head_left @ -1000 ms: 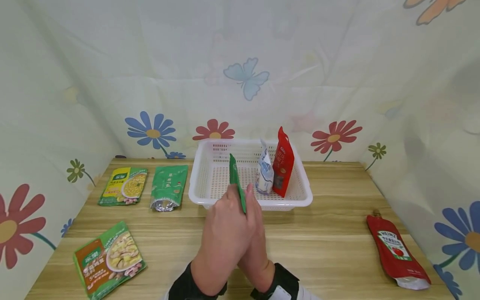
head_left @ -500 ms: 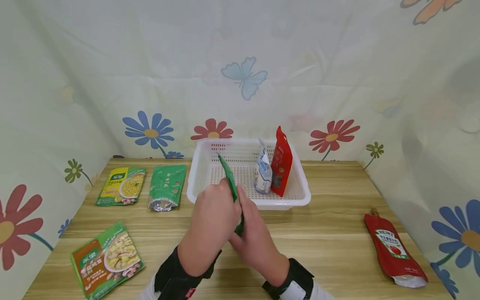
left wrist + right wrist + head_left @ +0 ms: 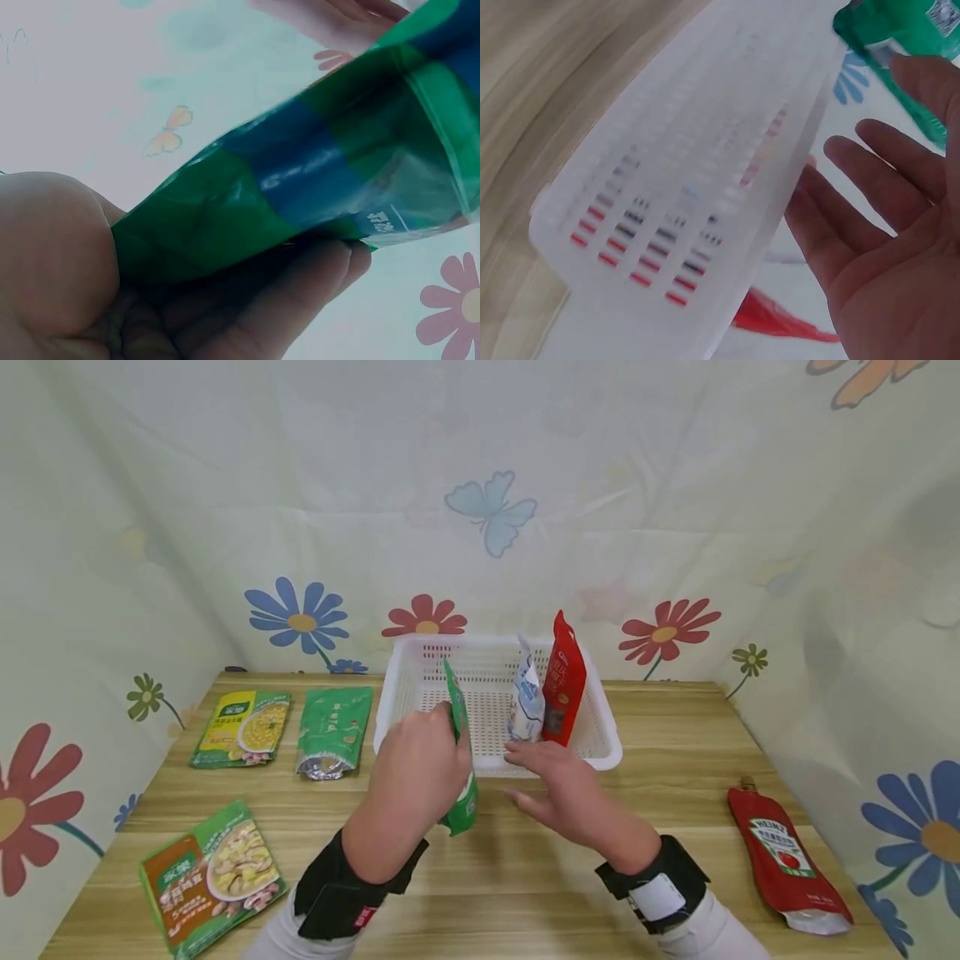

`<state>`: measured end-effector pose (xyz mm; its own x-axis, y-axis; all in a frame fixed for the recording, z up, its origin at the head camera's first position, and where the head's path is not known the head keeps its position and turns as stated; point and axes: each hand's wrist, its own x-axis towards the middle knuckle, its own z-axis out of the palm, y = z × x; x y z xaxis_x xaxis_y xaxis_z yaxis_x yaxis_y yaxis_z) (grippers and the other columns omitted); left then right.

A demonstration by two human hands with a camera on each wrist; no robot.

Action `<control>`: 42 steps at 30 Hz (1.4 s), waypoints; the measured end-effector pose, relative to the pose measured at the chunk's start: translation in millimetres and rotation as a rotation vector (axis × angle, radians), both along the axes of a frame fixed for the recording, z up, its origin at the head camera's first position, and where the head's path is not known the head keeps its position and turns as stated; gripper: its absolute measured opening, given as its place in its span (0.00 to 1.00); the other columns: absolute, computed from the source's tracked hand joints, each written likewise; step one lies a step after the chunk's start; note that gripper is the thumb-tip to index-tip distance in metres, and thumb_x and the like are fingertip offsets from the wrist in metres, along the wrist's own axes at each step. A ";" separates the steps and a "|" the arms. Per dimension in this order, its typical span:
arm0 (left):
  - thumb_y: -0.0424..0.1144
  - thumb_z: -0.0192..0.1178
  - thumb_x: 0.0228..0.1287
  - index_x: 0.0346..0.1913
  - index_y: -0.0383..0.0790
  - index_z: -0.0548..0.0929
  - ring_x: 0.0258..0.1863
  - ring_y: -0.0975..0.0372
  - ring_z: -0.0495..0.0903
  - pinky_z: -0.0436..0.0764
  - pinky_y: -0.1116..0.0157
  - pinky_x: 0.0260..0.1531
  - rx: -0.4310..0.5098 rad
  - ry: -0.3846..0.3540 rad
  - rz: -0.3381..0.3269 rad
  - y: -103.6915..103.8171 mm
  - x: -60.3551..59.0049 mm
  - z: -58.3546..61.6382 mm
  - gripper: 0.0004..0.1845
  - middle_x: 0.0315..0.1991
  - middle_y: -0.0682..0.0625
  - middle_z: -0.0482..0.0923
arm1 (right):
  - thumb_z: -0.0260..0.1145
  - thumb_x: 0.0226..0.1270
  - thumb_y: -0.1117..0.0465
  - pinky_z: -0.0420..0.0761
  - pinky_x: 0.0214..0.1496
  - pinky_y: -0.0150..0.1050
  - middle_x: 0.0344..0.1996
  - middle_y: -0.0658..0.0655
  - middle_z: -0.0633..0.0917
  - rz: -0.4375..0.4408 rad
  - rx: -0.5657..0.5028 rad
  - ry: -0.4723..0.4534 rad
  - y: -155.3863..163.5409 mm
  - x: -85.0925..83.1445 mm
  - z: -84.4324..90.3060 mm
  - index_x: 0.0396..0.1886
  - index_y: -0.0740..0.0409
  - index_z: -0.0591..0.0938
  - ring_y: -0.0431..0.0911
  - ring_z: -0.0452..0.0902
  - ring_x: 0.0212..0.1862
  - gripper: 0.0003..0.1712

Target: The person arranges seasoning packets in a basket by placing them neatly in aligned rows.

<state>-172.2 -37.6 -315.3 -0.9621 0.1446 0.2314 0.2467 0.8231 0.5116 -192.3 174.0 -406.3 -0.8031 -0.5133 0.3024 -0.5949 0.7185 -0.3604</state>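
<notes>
My left hand (image 3: 417,774) grips a green pouch (image 3: 459,752) edge-on and upright, just in front of the white basket (image 3: 390,714). In the left wrist view the same green pouch (image 3: 315,180) lies between my thumb and fingers (image 3: 285,300). My right hand (image 3: 558,785) hovers to the right of the pouch with its fingers spread and holds nothing; in the right wrist view its palm (image 3: 889,262) faces the basket wall (image 3: 690,195). Inside the basket stand a white-blue pouch (image 3: 527,702) and a red pouch (image 3: 564,681).
On the wooden table (image 3: 525,877) lie a yellow-green soup packet (image 3: 242,728), a green foil pouch (image 3: 333,729) and a brown-green packet (image 3: 210,877) at the left. A red ketchup pouch (image 3: 787,864) lies at the right. Flowered cloth walls close in three sides.
My right hand has let go of the green pouch and moved off to the right, fingers spread. The left hand keeps the pouch and has carried it slightly towards the basket.
</notes>
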 end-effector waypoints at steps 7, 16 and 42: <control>0.41 0.53 0.78 0.33 0.33 0.80 0.12 0.60 0.79 0.75 0.70 0.11 0.007 0.036 0.010 1.1 0.1 0.4 0.16 0.17 0.47 0.78 | 0.80 0.58 0.53 0.87 0.51 0.46 0.47 0.55 0.91 -0.121 0.120 -0.009 18.2 -14.7 -5.5 0.56 0.57 0.87 0.47 0.87 0.45 0.27; 0.41 0.51 0.79 0.30 0.35 0.78 0.12 0.61 0.79 0.73 0.71 0.10 0.011 0.046 0.005 0.7 0.2 0.8 0.18 0.16 0.48 0.76 | 0.81 0.56 0.50 0.86 0.42 0.39 0.37 0.49 0.91 -0.156 0.185 0.053 34.8 -27.0 -16.1 0.48 0.52 0.91 0.40 0.82 0.34 0.21; 0.39 0.49 0.76 0.29 0.37 0.78 0.19 0.58 0.83 0.80 0.67 0.18 -0.099 -0.082 -0.060 16.6 -79.9 39.0 0.16 0.22 0.45 0.80 | 0.80 0.57 0.56 0.77 0.34 0.34 0.28 0.48 0.88 -0.131 0.209 0.024 48.6 -41.7 -28.1 0.41 0.53 0.91 0.40 0.75 0.28 0.13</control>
<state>-252.1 -21.0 -276.3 -0.9660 0.2210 0.1344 0.2582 0.8555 0.4489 -233.9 222.6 -434.4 -0.8609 -0.4583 0.2210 -0.4982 0.8476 -0.1828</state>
